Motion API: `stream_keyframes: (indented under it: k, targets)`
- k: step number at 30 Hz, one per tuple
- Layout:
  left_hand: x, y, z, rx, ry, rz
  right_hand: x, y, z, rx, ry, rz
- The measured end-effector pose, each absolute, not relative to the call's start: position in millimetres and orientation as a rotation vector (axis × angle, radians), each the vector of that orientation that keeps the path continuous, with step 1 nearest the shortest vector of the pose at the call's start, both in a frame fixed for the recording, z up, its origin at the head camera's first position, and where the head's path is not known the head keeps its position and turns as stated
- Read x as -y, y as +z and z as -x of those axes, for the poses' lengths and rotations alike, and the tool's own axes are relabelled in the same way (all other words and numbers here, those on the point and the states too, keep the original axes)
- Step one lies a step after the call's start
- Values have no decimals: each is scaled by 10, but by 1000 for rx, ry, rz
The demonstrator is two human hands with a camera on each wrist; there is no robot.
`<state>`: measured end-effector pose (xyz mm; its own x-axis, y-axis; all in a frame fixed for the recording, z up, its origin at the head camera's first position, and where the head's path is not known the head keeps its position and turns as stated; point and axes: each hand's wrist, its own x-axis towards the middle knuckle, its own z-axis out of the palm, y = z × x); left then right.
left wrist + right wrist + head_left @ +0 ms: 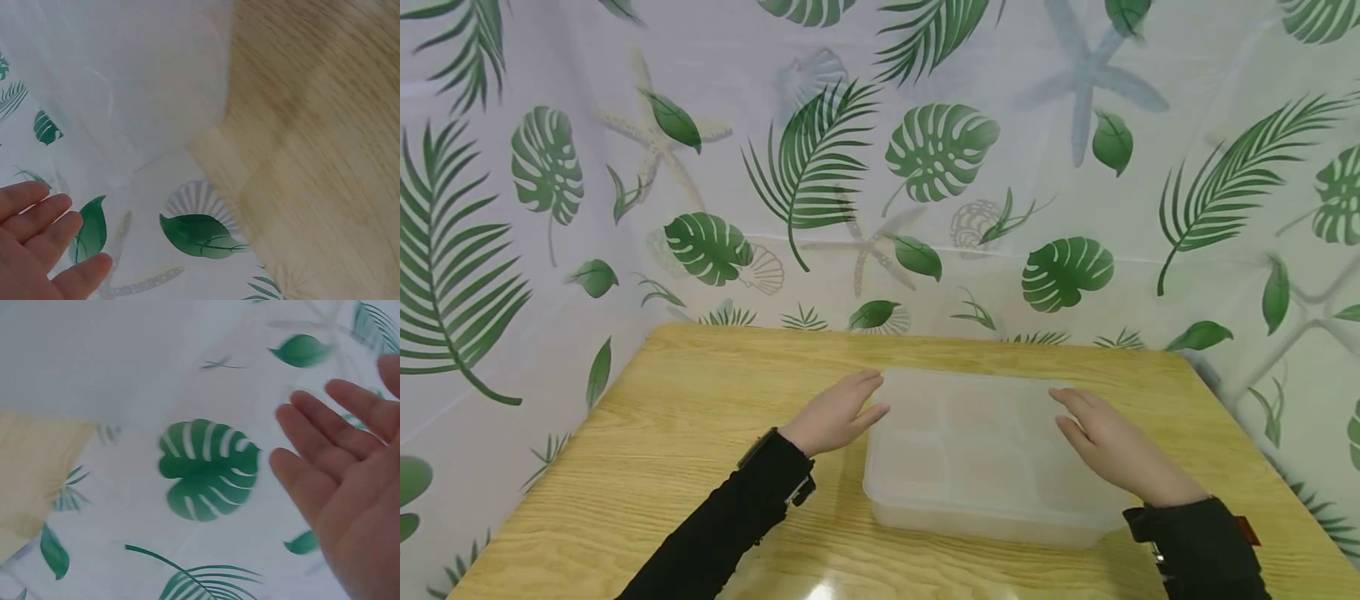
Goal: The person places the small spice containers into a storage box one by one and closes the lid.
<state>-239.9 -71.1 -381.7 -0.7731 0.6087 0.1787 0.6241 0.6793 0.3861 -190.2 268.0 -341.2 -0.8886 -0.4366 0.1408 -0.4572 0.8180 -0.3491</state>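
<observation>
A translucent white plastic box (977, 450) with several compartments showing faintly through its flat lid lies on the wooden table. At its left side is my left hand (838, 414), fingers extended and the tips close to the lid's edge. My right hand (1105, 442) hovers by the box's right side, overlapping the lid in the head view, its fingers loosely straight. In the left wrist view, the left hand (40, 244) has nothing in its fingers, and the box wall (137, 75) rises beyond them. The right hand (350, 462) also holds nothing in the right wrist view.
The wood-grain table (700, 417) reaches back to a white curtain (722, 167) printed with green leaves, starfish and shells, which also hangs along both sides. Black sleeves (722, 517) with wrist straps cover both forearms.
</observation>
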Motion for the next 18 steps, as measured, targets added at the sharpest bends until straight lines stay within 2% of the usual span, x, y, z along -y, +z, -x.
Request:
stream_keyframes:
  k: [8,18]
  targets:
    - [677,-3962,2619,2901,-512,1069,-2959,-3683,2218,3006,405,-734]
    - [660,-4077,2678,2938,-398,1063,-3091,-3919,2351,3057,328,-727]
